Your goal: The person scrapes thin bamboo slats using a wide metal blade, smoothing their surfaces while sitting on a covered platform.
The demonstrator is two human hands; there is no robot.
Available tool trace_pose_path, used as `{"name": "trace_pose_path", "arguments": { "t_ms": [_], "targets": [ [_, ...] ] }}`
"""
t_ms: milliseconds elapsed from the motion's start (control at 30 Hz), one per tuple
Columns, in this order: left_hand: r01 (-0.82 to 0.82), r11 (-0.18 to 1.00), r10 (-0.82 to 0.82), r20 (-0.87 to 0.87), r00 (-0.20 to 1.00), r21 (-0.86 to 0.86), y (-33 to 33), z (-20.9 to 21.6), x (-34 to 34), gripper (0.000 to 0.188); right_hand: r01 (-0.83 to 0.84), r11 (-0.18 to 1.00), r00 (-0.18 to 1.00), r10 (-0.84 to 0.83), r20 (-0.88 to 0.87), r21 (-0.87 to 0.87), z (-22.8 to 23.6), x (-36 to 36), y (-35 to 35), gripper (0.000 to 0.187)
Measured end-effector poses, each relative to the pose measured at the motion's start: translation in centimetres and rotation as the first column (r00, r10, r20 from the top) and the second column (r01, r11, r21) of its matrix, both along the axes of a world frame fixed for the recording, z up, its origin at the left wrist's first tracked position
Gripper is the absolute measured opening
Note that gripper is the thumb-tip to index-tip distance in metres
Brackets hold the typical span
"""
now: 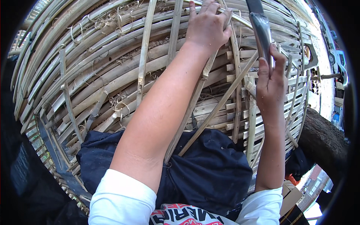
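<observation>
At the top middle, my left hand [207,27] is closed over a pale bamboo strip [242,19], its fingers bent and partly hidden at the picture's upper edge. A long bamboo stick [189,112] slants down from beneath that hand toward my lap. On the right, my right hand [270,80] grips a large knife [261,32] by its shiny grey handle. The dark flat part points upward and leaves the picture. Beneath both arms lie many split bamboo slats [123,86], bound into a curved lattice.
Thin curled shavings [122,103] lie among the slats. Dark cloth [210,153] covers my lap. A thick tree trunk [324,131] stands at the right, near a cardboard box [290,198]. Farther off, a parked vehicle [339,62] shows at the right rim.
</observation>
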State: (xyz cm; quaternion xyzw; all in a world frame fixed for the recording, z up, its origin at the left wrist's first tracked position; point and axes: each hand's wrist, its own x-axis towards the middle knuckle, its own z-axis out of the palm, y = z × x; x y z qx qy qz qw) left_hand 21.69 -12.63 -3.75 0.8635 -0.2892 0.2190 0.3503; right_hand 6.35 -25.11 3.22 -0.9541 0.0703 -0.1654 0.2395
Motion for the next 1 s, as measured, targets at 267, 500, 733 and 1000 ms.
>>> {"name": "trace_pose_path", "arguments": {
  "t_ms": [267,500,733,1000],
  "targets": [
    [0.020,1.000,-0.020,-0.020,1.000,0.009,-0.3,0.0,-0.2,0.041,0.070,0.997,0.991,-0.066,-0.116,0.033,-1.0,-0.7,-0.3,0.027],
    [0.008,0.999,-0.009,0.028,1.000,0.034,-0.1,0.2,-0.1,0.040,0.049,0.993,0.994,-0.038,-0.099,0.103,1.1,-0.8,0.5,0.029],
    [0.015,0.998,-0.016,0.023,1.000,0.054,-0.1,0.7,-0.1,0.041,0.101,0.992,0.985,-0.088,-0.150,0.080,1.3,-0.6,-0.4,0.027],
    [0.024,0.993,-0.019,-0.044,0.999,0.112,-0.5,0.7,0.1,0.040,0.037,0.998,0.979,-0.047,-0.196,-0.058,1.0,-0.4,-0.7,0.029]
  ]
}}
